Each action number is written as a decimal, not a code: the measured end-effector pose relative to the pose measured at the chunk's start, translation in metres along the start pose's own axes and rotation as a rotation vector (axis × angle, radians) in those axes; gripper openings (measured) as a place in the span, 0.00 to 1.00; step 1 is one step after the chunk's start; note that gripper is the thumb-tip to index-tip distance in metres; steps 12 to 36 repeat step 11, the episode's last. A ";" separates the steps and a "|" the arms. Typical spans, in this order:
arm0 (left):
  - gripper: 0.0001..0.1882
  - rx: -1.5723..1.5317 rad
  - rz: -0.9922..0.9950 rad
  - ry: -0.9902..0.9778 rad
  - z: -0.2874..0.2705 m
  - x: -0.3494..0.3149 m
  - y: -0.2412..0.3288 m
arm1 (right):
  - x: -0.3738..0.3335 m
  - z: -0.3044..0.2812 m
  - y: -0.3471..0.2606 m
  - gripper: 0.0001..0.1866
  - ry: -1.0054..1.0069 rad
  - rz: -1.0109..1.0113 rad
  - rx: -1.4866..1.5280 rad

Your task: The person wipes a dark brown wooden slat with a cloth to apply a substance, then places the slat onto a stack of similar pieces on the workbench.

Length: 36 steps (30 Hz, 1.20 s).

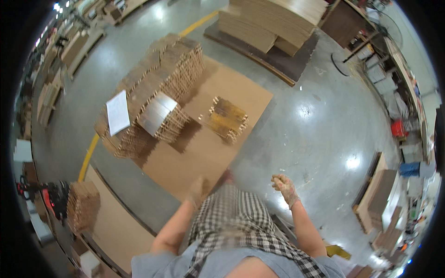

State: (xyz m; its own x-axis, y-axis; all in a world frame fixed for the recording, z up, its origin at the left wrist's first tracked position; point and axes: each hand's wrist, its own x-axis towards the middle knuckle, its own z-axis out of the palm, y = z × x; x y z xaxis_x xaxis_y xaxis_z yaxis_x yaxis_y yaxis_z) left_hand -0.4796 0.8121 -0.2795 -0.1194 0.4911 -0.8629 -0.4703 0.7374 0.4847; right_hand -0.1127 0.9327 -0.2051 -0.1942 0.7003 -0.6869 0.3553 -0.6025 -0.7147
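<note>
My right hand [283,186], in a stained light glove, hangs over the grey floor with its fingers curled in; nothing shows in it. My left hand [198,187] is smeared by motion in front of the near edge of a brown board sheet [181,171], and its fingers cannot be made out. On that sheet lies a small, low pile of brown wooden pieces with notched ends [227,116], apart from both hands. To its left stand tall, tight stacks of similar pieces [153,74]. A white paper sheet [118,113] rests on top of them.
Beyond the sheet, large brown boards [273,23] are piled on a dark base. Another stack of notched pieces [83,206] stands at the left beside a red and black machine [53,201]. Boards lean at the right [382,194]. A cluttered bench [408,83] runs along the right wall.
</note>
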 end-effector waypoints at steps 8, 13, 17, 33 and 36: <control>0.32 -0.164 -0.016 0.171 0.020 0.179 0.040 | 0.239 -0.049 -0.042 0.28 0.028 0.151 -0.081; 0.37 -0.242 -0.057 0.187 0.031 0.254 0.039 | 0.379 -0.044 -0.028 0.33 -0.074 0.118 -0.127; 0.37 -0.242 -0.057 0.187 0.031 0.254 0.039 | 0.379 -0.044 -0.028 0.33 -0.074 0.118 -0.127; 0.37 -0.242 -0.057 0.187 0.031 0.254 0.039 | 0.379 -0.044 -0.028 0.33 -0.074 0.118 -0.127; 0.37 -0.242 -0.057 0.187 0.031 0.254 0.039 | 0.379 -0.044 -0.028 0.33 -0.074 0.118 -0.127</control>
